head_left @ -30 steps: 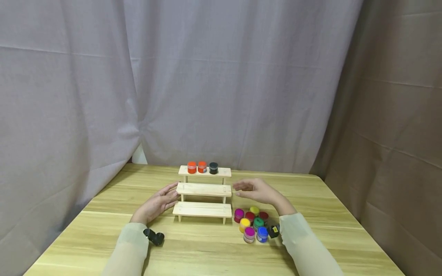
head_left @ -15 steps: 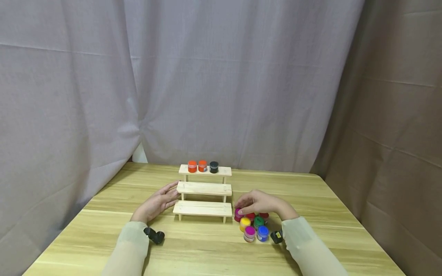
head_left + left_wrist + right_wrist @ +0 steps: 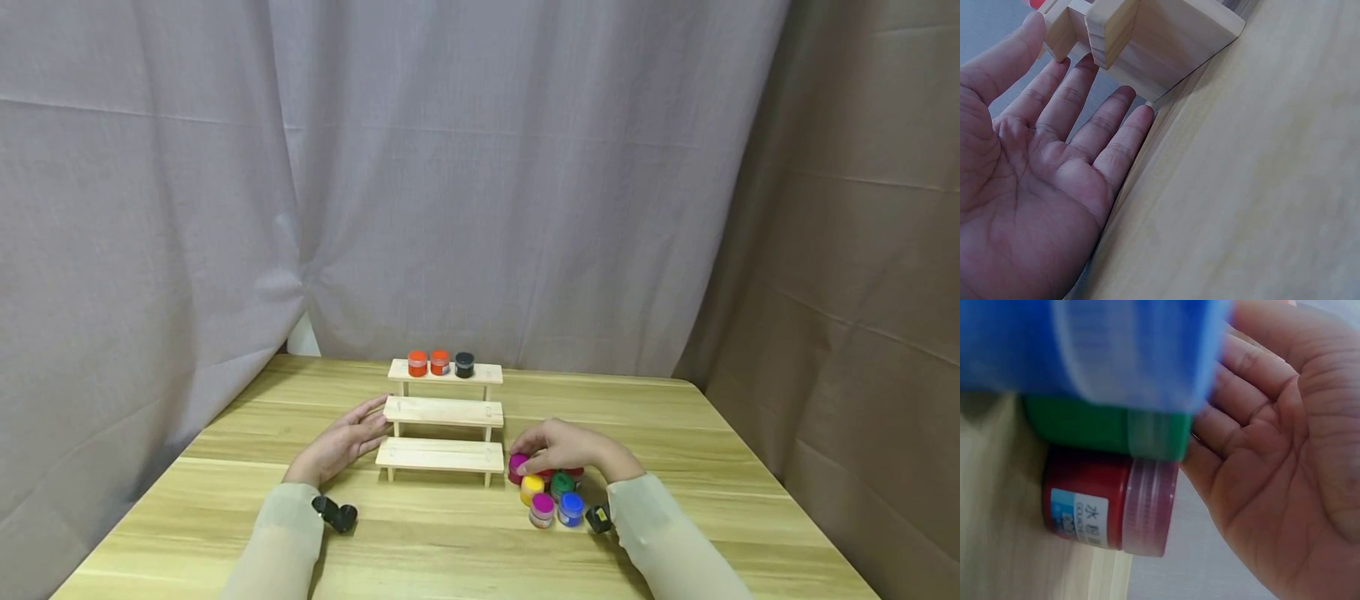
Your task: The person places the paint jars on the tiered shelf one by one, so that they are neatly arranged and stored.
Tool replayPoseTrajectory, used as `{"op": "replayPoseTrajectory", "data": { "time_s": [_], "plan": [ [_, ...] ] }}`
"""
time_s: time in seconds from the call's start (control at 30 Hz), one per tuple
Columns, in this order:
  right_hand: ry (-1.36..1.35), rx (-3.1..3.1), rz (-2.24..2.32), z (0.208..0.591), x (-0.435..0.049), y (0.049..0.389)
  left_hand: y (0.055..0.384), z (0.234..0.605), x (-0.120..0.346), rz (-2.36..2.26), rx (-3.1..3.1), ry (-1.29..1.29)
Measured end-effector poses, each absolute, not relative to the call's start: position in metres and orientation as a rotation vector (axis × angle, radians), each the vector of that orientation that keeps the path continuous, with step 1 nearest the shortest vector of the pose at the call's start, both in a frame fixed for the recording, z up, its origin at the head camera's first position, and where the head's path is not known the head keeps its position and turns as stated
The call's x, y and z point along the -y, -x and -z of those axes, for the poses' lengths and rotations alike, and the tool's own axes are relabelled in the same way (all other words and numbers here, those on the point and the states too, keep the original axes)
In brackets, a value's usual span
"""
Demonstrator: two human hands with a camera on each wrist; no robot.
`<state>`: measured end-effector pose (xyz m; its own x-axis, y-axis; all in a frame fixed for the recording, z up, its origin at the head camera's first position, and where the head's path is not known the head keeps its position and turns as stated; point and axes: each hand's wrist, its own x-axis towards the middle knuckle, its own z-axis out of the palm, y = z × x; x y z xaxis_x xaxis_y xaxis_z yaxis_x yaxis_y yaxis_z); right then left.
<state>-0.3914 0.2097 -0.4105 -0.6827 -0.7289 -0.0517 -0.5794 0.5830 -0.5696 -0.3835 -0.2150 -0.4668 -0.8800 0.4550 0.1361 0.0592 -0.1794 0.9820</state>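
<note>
**At the stand's right side: purple jar between fingers, neighbours close**

On the table (image 3: 435, 546), just right of the wooden stand (image 3: 441, 455), I find the purple jar (image 3: 516, 473) upright at the edge of a tight cluster. The right hand (image 3: 567, 447) is partly closed, thumb and bent fingers pinching its lid; how firm the hold is, I cannot tell. The left hand (image 3: 341, 446) is spread, fingers nearly straight, fingertips at the stand's left side, gripping nothing.

Risks, in my judgement: a sideways pull could knock the yellow jar (image 3: 532, 490) or the green jar (image 3: 562, 486). A lid-only hold could let the jar slip. A push from the left hand could shift the stand and unsettle the two orange jars (image 3: 428, 365) and black jar (image 3: 464, 365) up top.

Views compared: from the right wrist, the label of a red jar (image 3: 1085, 500) shows, which the head view does not give; there, however, the blue jar (image 3: 571, 510) screens the fingertips. Only the left wrist view shows the palm plainly open.
</note>
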Motion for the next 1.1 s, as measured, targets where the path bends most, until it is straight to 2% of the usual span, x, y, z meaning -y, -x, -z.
{"op": "replayPoseTrajectory", "data": {
  "time_s": [1.1],
  "plan": [
    [1.03, -2.609, 0.784, 0.4128, -0.2138, 0.3954, 0.3848, 0.4679, 0.2152, -2.148, -1.811, -0.597]
  ]
}}
